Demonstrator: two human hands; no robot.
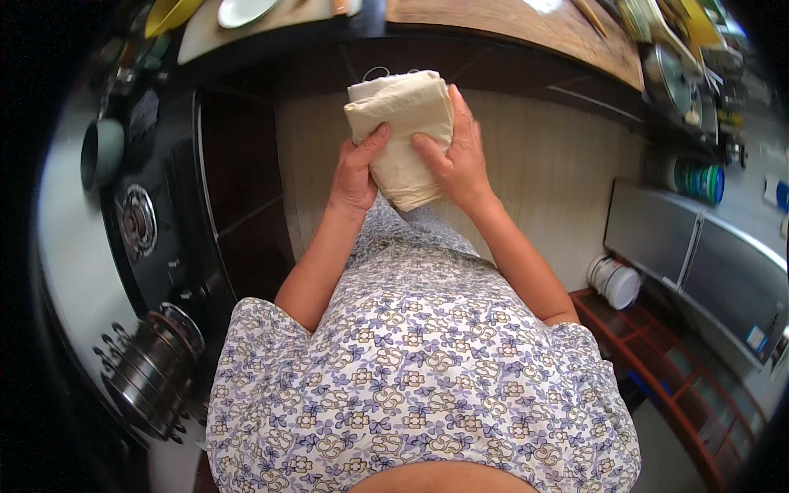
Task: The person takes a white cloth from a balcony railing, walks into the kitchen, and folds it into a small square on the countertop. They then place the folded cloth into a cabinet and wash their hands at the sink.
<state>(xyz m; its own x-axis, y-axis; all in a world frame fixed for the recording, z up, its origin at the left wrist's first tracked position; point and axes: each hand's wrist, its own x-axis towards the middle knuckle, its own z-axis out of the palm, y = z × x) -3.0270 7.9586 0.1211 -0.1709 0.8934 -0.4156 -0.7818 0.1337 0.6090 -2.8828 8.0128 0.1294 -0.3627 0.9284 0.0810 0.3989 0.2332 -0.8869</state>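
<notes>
A folded cream cloth (404,129) is held up in front of me, above the floor and near the counter's front edge. My left hand (360,169) grips its left side, with the thumb lying on top. On the right side my right hand (459,154) holds it, thumb on the near face and fingers along the edge. Loose threads stick out at the cloth's far end. The undersides of the cloth and the fingers beneath it are hidden.
Ahead runs a counter with a wooden board (493,21) and a white plate (246,11). To the left are a gas burner (138,220), a grey-green bowl (103,154) and a stacked steel steamer pot (148,376). A white bucket (619,286) stands at the right.
</notes>
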